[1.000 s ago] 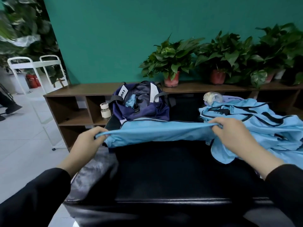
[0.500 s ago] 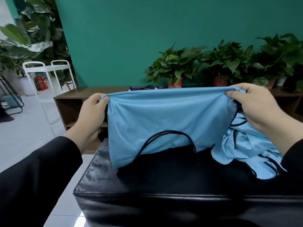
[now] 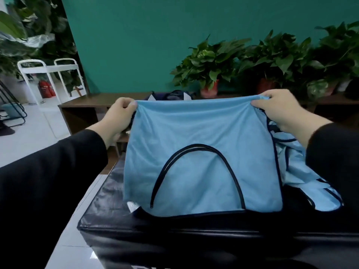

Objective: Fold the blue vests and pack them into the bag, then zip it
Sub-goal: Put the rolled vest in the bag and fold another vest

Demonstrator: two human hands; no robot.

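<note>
A light blue vest [image 3: 202, 152] with dark navy trim hangs upright in front of me, its lower edge touching the black padded bench [image 3: 174, 230]. My left hand [image 3: 118, 117] pinches its top left corner and my right hand [image 3: 279, 109] pinches its top right corner. A dark curved neckline seam shows on the hanging cloth. More blue vests [image 3: 310, 181] lie in a heap on the bench to the right. The navy bag [image 3: 171, 95] is mostly hidden behind the held vest; only its top shows.
A low brown wooden shelf [image 3: 83, 105] runs behind the bench, with potted plants [image 3: 209, 70] on top against a green wall. A white metal rack [image 3: 48, 80] and red items stand on the tiled floor at left.
Both hands have lifted the vest from a flat stretched strip on the bench to hanging full-length. Since half a second ago it reads larger in view and hangs lower.
</note>
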